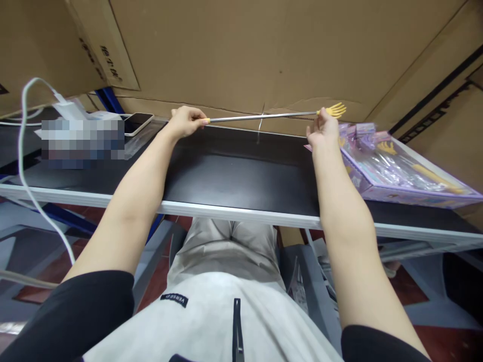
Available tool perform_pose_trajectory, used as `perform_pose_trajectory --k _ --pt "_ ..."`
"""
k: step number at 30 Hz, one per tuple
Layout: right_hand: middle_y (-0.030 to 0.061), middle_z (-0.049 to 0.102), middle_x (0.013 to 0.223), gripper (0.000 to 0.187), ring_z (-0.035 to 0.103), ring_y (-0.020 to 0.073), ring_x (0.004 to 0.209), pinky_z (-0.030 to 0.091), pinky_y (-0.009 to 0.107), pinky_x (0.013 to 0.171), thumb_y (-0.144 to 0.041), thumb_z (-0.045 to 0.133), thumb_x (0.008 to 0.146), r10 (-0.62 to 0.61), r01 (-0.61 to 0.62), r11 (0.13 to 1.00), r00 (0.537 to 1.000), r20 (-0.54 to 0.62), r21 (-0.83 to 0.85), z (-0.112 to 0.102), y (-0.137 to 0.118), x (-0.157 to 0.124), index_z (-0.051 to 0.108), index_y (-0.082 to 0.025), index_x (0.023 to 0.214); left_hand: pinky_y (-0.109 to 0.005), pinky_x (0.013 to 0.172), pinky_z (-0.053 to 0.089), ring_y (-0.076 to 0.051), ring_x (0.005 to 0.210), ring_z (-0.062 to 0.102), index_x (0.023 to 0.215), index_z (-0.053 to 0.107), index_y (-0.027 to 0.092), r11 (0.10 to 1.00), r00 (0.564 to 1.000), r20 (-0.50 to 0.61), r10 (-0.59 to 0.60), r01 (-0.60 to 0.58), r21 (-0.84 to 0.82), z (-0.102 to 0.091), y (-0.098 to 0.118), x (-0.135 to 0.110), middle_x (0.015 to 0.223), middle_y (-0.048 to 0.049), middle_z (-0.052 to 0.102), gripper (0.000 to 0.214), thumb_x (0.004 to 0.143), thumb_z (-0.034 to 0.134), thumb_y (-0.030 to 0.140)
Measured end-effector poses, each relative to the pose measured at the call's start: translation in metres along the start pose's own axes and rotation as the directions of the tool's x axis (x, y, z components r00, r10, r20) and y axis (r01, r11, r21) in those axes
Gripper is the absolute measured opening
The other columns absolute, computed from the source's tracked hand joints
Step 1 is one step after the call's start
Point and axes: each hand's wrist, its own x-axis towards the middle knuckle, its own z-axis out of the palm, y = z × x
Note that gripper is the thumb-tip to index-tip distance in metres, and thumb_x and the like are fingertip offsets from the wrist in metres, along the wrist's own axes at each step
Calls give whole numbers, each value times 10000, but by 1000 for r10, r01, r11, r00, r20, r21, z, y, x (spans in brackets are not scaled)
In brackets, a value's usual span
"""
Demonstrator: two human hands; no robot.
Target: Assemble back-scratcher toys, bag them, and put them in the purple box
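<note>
A telescopic back scratcher is stretched out level above the back edge of the black tabletop. Its thin metal rod ends at the right in a yellow claw shaped like a small hand. My left hand pinches the yellow end at the left. With its fingers closed, my right hand grips the scratcher just below the claw. Close to my right forearm lies a purple display box holding several plastic-wrapped back scratchers.
Tall cardboard walls the back and sides of the table. On the left lie a phone, a white charger with a looping white cable, and a blurred-out patch. The table's pale metal edge runs above my lap.
</note>
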Motion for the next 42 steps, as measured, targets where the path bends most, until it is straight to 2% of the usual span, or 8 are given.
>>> perform_pose_trajectory --k 8,12,16,21,26,31,38,42 --pt "7 692 1295 363 461 175 1482 426 459 1183 -531 623 1007 29 -30 994 1000 11 103 14 14 -23 483 -266 802 -499 1108 299 -244 935 598 791 690 183 994 998 -26 -60 62 92 9 4 2 678 1 623 152 853 744 310" --pt "20 698 1261 338 532 264 1434 474 532 1076 -540 711 911 -17 10 1000 953 302 25 56 39 -66 562 -239 869 -458 1104 340 -247 933 603 785 699 181 998 998 35 55 -55 -22 41 40 -4 709 -20 638 124 871 715 270" --pt "16 704 1213 359 561 258 1404 486 494 1051 -526 758 900 -4 -11 999 924 382 36 80 57 -96 556 -229 881 -443 1121 342 -243 950 619 781 694 182 992 992 73 104 -99 -72 61 58 -10 735 -13 654 100 856 716 244" --pt "4 716 1260 198 569 223 1399 498 469 1085 -362 720 964 22 -28 999 966 258 20 64 28 -79 584 -226 918 -489 1122 306 -251 980 622 786 688 180 998 997 51 60 -61 31 39 38 -4 747 -23 673 128 877 714 267" --pt "40 727 1255 278 510 124 1442 397 398 1172 -197 482 1096 65 -44 984 991 -117 171 16 -15 -32 528 -229 824 -530 1114 257 -272 1051 599 802 684 198 994 998 -55 -38 43 103 -2 -5 2 672 9 628 193 892 727 362" --pt "43 725 1121 374 500 144 1435 417 425 1140 -312 409 1126 43 -21 988 988 -146 150 2 -7 -19 468 -253 762 -535 1118 258 -273 1021 613 804 684 199 990 998 -43 -52 57 129 0 -9 6 675 4 624 160 869 734 336" --pt "20 686 1200 439 561 265 1389 491 545 1056 -649 667 938 -47 44 999 963 265 18 71 53 -78 557 -227 891 -502 1182 271 -255 965 657 817 708 183 989 992 62 114 -119 86 56 53 -1 751 -21 689 120 885 682 279" --pt "14 699 1159 511 587 286 1356 509 544 1039 -703 762 830 -77 79 997 933 351 7 80 59 -92 554 -240 892 -471 1154 343 -248 919 683 774 710 189 990 983 118 139 -136 -33 69 65 -12 709 -7 713 104 849 706 261"
